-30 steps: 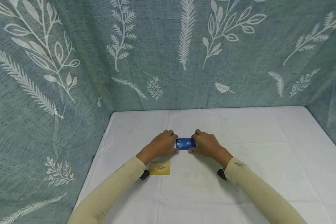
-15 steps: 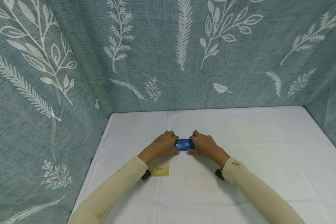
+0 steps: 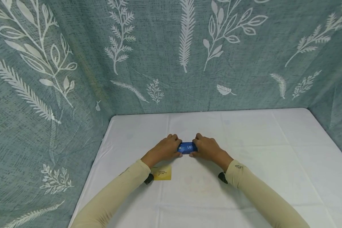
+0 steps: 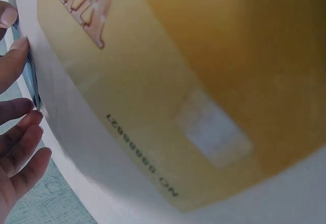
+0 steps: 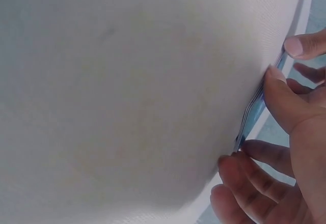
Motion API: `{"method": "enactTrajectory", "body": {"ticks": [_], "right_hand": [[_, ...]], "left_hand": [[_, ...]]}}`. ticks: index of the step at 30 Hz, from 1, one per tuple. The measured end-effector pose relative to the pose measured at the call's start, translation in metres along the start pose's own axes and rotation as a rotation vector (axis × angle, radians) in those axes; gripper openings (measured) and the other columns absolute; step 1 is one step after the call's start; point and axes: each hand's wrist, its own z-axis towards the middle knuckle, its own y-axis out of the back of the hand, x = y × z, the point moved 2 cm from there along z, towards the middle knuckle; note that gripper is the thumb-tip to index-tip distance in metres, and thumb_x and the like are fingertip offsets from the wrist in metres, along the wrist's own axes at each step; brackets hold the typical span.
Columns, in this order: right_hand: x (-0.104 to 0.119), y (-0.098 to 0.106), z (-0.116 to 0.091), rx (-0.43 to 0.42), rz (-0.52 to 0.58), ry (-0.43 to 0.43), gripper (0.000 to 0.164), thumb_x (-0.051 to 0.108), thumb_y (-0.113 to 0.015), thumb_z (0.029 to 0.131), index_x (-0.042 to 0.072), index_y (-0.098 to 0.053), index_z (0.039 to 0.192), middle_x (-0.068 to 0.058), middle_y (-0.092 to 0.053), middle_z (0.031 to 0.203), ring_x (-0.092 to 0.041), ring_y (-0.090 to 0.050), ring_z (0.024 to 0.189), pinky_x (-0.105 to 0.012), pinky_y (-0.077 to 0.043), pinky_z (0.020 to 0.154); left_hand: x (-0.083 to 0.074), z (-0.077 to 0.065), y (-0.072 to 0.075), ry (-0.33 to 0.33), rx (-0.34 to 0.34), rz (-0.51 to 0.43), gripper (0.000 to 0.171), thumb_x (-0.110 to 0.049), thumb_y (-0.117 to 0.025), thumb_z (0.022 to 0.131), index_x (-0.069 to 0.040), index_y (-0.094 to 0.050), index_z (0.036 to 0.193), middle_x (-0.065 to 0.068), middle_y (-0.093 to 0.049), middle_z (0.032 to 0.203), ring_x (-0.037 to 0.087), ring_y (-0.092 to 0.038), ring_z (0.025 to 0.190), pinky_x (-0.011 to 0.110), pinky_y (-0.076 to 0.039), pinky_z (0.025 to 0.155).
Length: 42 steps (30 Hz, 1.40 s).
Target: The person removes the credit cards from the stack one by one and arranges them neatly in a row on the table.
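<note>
A blue bank-style card point(image 3: 187, 148) marked "VIP" lies lengthwise between both hands at mid-table. Edge-on in the right wrist view, it shows as a thin stack of cards point(image 5: 249, 109) with several layers. My left hand point(image 3: 166, 148) grips the left end, thumb at the near side and fingers at the far side. My right hand point(image 3: 208, 148) holds the right end the same way. Below my left wrist a yellow card point(image 3: 163, 173) lies flat, partly hidden by the arm; that yellow card point(image 4: 153, 96) fills much of the left wrist view, with a number printed on it.
A white cloth covers the table point(image 3: 253, 164). Behind and to the left hangs a green-grey curtain point(image 3: 165, 57) with white leaf prints. Dark wrist devices point(image 3: 223, 178) sit under both sleeves.
Both hands have closed in slightly over the ends of the blue card, the right one moving a little left. The view has shifted slightly; the yellow card stays on the table.
</note>
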Motion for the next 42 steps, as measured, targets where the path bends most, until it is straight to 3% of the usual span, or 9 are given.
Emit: {"method": "enactTrajectory", "body": {"ticks": [25,42], "right_hand": [[-0.0002,-0.0004,0.0031,0.029,0.006,0.004,0.053,0.045,-0.078,0.086,0.003,-0.069,0.117,-0.011,-0.06,0.108,-0.017,-0.064,0.084,-0.036,-0.056,0.066],[0.0015,0.0023,0.0012,0.025,-0.011,0.016,0.054,0.044,-0.078,0.086,0.0,-0.068,0.116,-0.012,-0.06,0.108,-0.019,-0.065,0.083,-0.037,-0.056,0.066]], "left_hand": [[-0.0003,-0.0015,0.0009,-0.007,-0.001,-0.021,0.051,-0.036,-0.07,0.094,0.0,-0.061,0.129,0.013,-0.056,0.119,0.022,-0.051,0.102,0.037,-0.049,0.089],[-0.0016,-0.0022,-0.0008,-0.048,-0.045,0.006,0.048,-0.034,-0.068,0.097,0.002,-0.06,0.127,0.014,-0.056,0.117,0.021,-0.052,0.099,0.036,-0.051,0.086]]}}
